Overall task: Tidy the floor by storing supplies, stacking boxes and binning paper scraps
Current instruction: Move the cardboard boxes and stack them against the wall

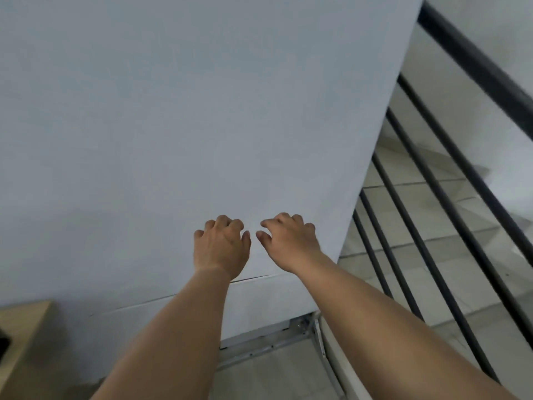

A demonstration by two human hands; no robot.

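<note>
Both of my bare arms reach forward in front of a plain white wall [173,125]. My left hand [220,246] is seen from the back, with loosely curled fingers that hold nothing. Close beside it, my right hand [288,241] also has its fingers loosely bent and empty. Whether the fingertips touch the wall cannot be told. No supplies or paper scraps are in view. A tan box-like surface [26,327] shows at the lower left, cut off by the frame.
A black stair railing [476,67] with slanted bars runs down the right side, with pale tiled steps [427,215] behind it. A metal track [268,342] lies along the wall's foot on the grey tiled floor [274,376]. A thin seam [251,278] crosses the wall.
</note>
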